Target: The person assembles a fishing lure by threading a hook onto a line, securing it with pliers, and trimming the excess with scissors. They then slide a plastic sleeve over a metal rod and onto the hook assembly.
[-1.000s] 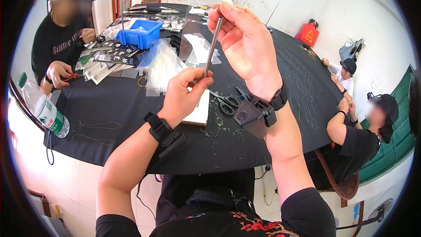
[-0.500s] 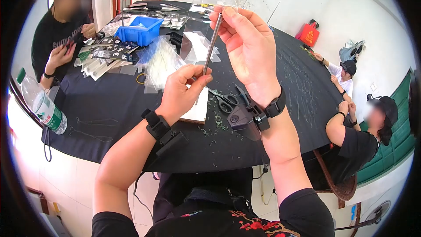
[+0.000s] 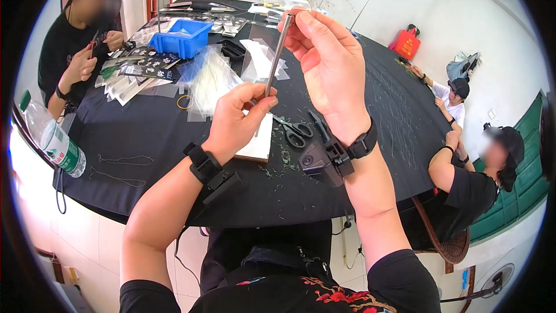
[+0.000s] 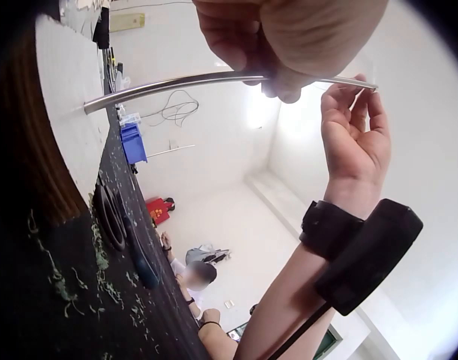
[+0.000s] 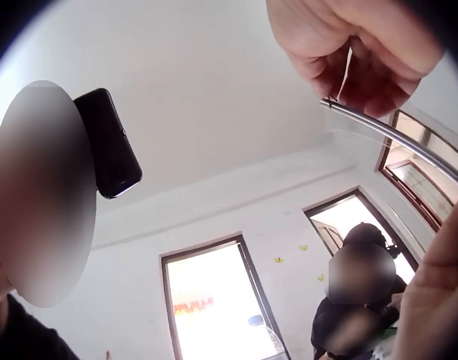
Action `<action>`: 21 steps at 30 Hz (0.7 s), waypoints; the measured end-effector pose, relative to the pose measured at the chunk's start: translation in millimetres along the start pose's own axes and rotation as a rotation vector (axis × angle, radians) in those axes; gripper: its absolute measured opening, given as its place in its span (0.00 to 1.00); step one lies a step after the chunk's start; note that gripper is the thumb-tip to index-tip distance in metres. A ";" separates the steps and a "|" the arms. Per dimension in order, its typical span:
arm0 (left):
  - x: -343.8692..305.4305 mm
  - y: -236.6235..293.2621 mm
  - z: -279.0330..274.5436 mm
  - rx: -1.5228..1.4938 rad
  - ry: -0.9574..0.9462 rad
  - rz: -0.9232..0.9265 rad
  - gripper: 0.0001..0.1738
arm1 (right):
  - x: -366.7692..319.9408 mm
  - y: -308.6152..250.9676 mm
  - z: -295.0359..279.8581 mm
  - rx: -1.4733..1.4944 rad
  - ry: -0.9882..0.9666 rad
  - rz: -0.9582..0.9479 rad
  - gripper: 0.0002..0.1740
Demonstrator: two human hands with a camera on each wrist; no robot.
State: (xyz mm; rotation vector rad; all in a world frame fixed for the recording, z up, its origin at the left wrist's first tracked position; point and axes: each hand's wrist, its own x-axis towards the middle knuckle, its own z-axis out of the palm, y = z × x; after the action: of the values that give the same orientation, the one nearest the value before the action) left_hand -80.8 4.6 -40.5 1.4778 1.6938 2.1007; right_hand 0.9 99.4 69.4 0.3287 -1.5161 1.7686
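A slim metal rod (image 3: 279, 52) stands slightly tilted, its lower end at a white-topped block (image 4: 67, 105) with a brown wooden side. My left hand (image 3: 236, 120) grips the rod partway up, thumb and fingers around it. At the rod's top end is my right hand (image 3: 331, 72), thumb and index finger together. A thin thread (image 5: 346, 75) runs from those fingers to a small dark knot (image 5: 332, 102) near the rod's tip. Black-handled scissors (image 3: 297, 135) lie beside the block, among green thread scraps (image 3: 285, 159).
Clear plastic sheets (image 3: 209, 75) and a blue bin (image 3: 184, 42) lie beyond my left hand. Two cord loops (image 3: 119, 181) and a water bottle (image 3: 61, 149) are at left. Long threads (image 3: 391, 116) stretch across the black cloth at right. Several people sit around the table.
Both hands keep their places on the rod, with a slight shift of the right hand. The person at left has raised a hand holding a red-handled tool.
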 end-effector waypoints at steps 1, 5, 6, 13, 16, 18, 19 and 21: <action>0.8 -0.5 0.5 -0.021 0.014 -0.014 0.07 | 0.9 -0.1 1.7 -0.003 0.004 -0.002 0.10; 1.9 -5.7 1.9 -0.053 0.021 -0.003 0.07 | 4.7 -4.6 4.2 0.003 0.134 -0.036 0.08; 2.2 -5.5 1.1 -0.039 0.015 -0.004 0.07 | 5.6 -5.4 3.0 -0.083 0.164 -0.044 0.07; 0.3 -2.9 1.5 -0.050 -0.007 -0.057 0.07 | 4.3 12.7 -26.1 -0.572 0.182 -0.247 0.06; 1.8 -1.8 1.1 -0.044 -0.003 -0.057 0.07 | 4.4 15.9 -27.9 -0.654 0.129 -0.293 0.08; -0.8 -2.0 1.1 -0.029 -0.002 -0.063 0.07 | -1.8 12.9 -20.6 -0.663 0.091 -0.280 0.08; 1.0 -2.6 0.3 -0.018 0.001 -0.057 0.07 | -2.2 9.8 -13.9 -0.580 0.030 -0.271 0.09; 0.8 -3.3 -0.2 -0.007 0.003 -0.057 0.08 | -2.0 10.7 -6.9 -0.499 -0.029 -0.255 0.09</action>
State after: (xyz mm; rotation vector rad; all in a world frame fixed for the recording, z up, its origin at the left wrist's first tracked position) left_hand -82.9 6.3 -42.5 1.4074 1.7063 2.0789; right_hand -3.2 105.0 58.5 0.2782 -1.7856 1.1477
